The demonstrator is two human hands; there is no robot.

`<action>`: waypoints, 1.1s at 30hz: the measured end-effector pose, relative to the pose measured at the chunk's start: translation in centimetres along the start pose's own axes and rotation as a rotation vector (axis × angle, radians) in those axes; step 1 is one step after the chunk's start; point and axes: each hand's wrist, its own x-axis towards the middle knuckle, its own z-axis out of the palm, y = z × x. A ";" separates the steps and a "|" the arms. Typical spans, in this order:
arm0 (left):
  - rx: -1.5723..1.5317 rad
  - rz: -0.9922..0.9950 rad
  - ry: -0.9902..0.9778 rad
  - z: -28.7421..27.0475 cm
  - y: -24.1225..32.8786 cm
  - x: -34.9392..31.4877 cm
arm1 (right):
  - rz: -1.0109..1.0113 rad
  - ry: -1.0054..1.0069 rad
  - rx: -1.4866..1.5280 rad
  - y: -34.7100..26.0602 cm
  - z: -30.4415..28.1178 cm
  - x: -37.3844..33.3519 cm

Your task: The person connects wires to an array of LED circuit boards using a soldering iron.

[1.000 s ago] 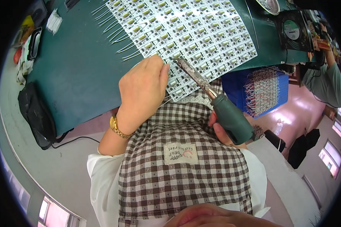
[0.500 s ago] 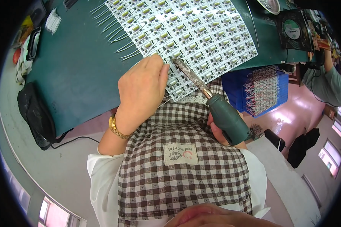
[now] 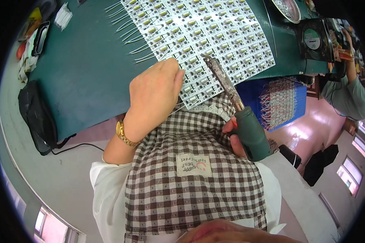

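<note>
A large sheet of white circuit boards (image 3: 215, 44) lies on the green table, its rows bearing small yellow-green parts. Over the sheet's lower left edge rests my left hand (image 3: 154, 89), its fingers curled and pressed together; whatever they pinch is hidden beneath them. Thin white wires (image 3: 144, 50) stick out from the left edge just beyond that hand. My right hand (image 3: 237, 145) grips a soldering iron (image 3: 250, 133) by its dark green handle. The iron's bent tip is over the sheet, to the right of my left fingers; whether it touches a board I cannot tell.
A blue bin (image 3: 247, 99) with wired boards stands right of the sheet. A black fan (image 3: 312, 38) and a shallow dish (image 3: 288, 10) are at the back right. A black bag (image 3: 38, 117) hangs at the table's left edge. Another person's arm (image 3: 351, 73) shows far right.
The soldering iron's tip has moved to the right, away from my left fingers, and its handle now stands steeper. My left hand has stayed nearly in place at the sheet's edge.
</note>
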 end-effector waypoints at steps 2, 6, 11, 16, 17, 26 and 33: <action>-0.007 0.009 0.001 -0.1 0.1 0.2 | 0.187 0.123 0.412 -0.2 0.5 0.3; -0.003 -0.028 -0.015 -0.2 0.1 -0.1 | -0.208 -0.030 0.386 3.5 1.8 2.1; -0.085 -0.103 -0.030 -1.1 -0.4 -0.4 | -0.118 -0.036 0.768 2.5 2.8 4.6; -0.248 -0.258 0.197 -2.8 -0.9 -0.8 | -0.155 -0.030 0.846 1.6 3.4 6.6; -0.249 -0.254 0.191 -2.4 -0.6 -0.9 | -0.154 -0.023 0.847 1.8 3.3 6.7; -0.233 -0.038 0.128 0.8 0.3 -0.5 | -0.119 -0.045 0.626 2.6 1.4 3.3; -0.255 -0.099 0.047 0.3 -0.1 0.0 | 0.042 -0.095 0.453 0.5 -1.1 0.1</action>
